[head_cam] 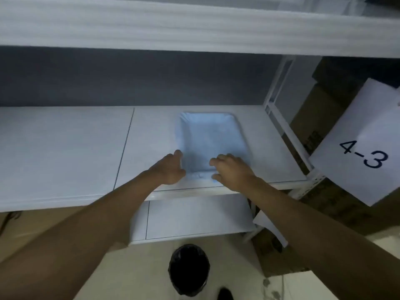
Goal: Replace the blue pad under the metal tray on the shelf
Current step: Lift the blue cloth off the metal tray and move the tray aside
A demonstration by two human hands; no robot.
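Observation:
A rectangular tray (pixel 213 139) lies on the white shelf (pixel 65 152), right of the middle. A pale blue pad (pixel 216 126) covers its surface, and a crumpled strip of it shows at the near edge; no bare metal is visible. My left hand (pixel 171 169) holds the tray's near left corner, thumb along the left rim. At the near right, my right hand (pixel 231 169) grips the rim, fingers bent over the top and thumb at the front. The view is blurred.
A foam-covered upper shelf (pixel 194 24) hangs overhead. A white post (pixel 281 118) and a paper sign reading 4-3 (pixel 359 148) stand to the right, with cardboard boxes (pixel 313 118) behind. A lower shelf (pixel 194 217) and a black-lined bin (pixel 189 269) are below.

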